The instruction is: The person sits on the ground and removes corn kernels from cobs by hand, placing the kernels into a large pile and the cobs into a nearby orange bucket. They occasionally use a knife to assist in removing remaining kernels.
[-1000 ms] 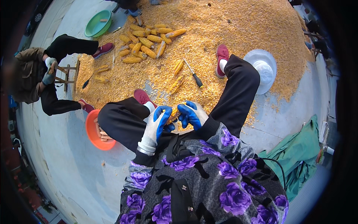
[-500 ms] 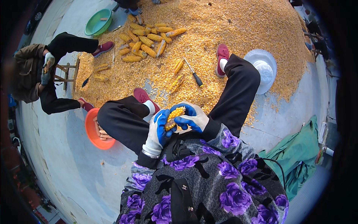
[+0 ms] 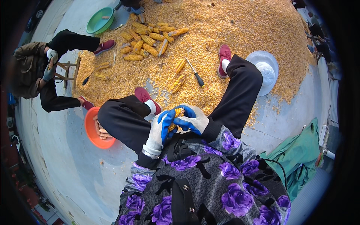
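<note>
Between my legs I grip an ear of corn [image 3: 176,119] with both hands, its yellow kernels partly covered by my fingers. My left hand [image 3: 162,126], in a white and blue work glove, wraps the ear's left side. From the right, my right hand [image 3: 193,119], gloved alike, closes over it with fingers and thumb. Ahead of my hands two partly stripped corn ears [image 3: 178,83] lie on a spread of loose corn kernels [image 3: 210,37]. Beside them rests a screwdriver [image 3: 197,77] with a dark handle.
Whole corn ears [image 3: 150,39] are heaped farther off. An orange basin [image 3: 90,125] with bare cobs stands by my left knee, a green basin [image 3: 99,20] at far left. A seated person [image 3: 32,71] works at left. A white hat [image 3: 264,73] and green cloth [image 3: 296,153] lie right.
My fingers have shifted and closed further over the corn ear, so less of it shows. At left, the other person's gloved hands have moved slightly.
</note>
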`<state>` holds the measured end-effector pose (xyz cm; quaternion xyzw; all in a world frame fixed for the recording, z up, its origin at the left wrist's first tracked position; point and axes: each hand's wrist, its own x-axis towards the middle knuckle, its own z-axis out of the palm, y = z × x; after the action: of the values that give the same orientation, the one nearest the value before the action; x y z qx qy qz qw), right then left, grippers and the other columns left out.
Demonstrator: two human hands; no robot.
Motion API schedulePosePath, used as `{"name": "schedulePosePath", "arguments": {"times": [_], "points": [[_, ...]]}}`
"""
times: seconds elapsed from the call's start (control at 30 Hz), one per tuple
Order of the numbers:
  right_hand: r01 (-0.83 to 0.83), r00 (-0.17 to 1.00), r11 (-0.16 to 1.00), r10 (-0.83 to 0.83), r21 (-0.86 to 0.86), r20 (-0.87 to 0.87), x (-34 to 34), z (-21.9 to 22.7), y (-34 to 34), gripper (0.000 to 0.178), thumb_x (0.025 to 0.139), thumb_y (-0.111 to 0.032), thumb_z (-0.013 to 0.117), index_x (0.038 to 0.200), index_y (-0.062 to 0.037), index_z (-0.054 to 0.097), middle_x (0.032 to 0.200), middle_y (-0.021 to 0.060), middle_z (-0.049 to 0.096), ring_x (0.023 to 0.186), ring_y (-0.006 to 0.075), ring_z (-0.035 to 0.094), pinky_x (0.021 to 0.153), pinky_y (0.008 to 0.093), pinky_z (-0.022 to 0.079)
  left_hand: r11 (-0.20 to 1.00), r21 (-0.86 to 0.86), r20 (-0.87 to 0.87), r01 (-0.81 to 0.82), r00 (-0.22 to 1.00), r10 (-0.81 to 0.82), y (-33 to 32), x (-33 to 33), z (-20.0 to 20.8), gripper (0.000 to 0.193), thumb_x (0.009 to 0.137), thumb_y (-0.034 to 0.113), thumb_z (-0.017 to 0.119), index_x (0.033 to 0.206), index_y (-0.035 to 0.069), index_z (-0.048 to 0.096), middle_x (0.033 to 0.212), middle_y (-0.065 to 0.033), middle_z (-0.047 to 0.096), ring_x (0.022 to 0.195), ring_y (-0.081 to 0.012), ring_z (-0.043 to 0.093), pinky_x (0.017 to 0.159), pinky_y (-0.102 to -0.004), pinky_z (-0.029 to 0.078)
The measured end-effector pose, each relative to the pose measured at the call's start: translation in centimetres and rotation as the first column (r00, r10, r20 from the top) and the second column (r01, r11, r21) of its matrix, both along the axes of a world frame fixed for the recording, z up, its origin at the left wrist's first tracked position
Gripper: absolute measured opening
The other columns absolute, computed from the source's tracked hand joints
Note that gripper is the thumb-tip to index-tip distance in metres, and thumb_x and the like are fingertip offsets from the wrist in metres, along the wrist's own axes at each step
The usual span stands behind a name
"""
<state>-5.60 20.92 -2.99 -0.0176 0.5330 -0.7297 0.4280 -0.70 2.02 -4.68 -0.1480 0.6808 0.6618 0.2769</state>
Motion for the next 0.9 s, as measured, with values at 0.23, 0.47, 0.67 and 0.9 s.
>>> {"name": "schedulePosePath", "arguments": {"times": [0.23, 0.47, 0.67, 0.9], "points": [[0.068, 0.994, 0.996, -0.063, -0.049, 0.088, -0.1, 0.3, 0.1, 0.032, 0.088, -0.023, 0.068, 0.112, -0.0038, 0.056, 0.094, 0.0027, 0.061, 0.083, 0.008, 0.056, 0.073, 0.0231, 0.047, 0.998, -0.065, -0.248, -0.007, 0.969, -0.009, -0.5, 0.9, -1.5, 0.034, 0.089, 0.027, 0.057, 0.11, 0.002, 0.055, 0.085, -0.0061, 0.059, 0.068, -0.0133, 0.053, 0.057, -0.024, 0.04], [-0.081, 0.997, 0.995, 0.081, 0.058, 0.016, -0.4, 0.4, 0.1, 0.035, 0.089, -0.022, 0.066, 0.117, -0.0027, 0.056, 0.097, 0.0042, 0.062, 0.08, 0.0082, 0.057, 0.069, 0.0219, 0.046, 0.989, -0.03, -0.113, 0.146, 0.982, -0.149, -1.6, 0.0, 2.4, 0.037, 0.084, 0.024, 0.066, 0.11, -0.001, 0.058, 0.09, -0.0024, 0.061, 0.076, -0.0073, 0.054, 0.065, -0.023, 0.044], [0.02, 0.988, 0.992, -0.001, 0.125, -0.155, 0.7, -1.1, -0.5, 0.035, 0.088, -0.026, 0.065, 0.112, -0.0005, 0.058, 0.092, 0.0064, 0.063, 0.083, 0.0118, 0.058, 0.075, 0.0261, 0.047, 0.973, -0.151, -0.07, 0.175, 0.98, -0.187, -1.2, -0.1, 3.6, 0.035, 0.083, 0.022, 0.067, 0.106, -0.002, 0.059, 0.094, -0.0077, 0.062, 0.086, -0.0134, 0.057, 0.079, -0.028, 0.046], [0.127, 0.99, 0.975, -0.114, 0.182, -0.079, 0.7, -0.8, -0.8, 0.031, 0.089, -0.028, 0.062, 0.103, 0.0, 0.06, 0.088, 0.0065, 0.063, 0.082, 0.0121, 0.058, 0.074, 0.0277, 0.047, 0.767, -0.634, -0.383, 0.104, 0.819, -0.428, -0.7, 2.3, 1.1, 0.045, 0.085, 0.029, 0.068, 0.12, 0.003, 0.056, 0.114, -0.0222, 0.058, 0.099, -0.0371, 0.059, 0.084, -0.0425, 0.047]]}}
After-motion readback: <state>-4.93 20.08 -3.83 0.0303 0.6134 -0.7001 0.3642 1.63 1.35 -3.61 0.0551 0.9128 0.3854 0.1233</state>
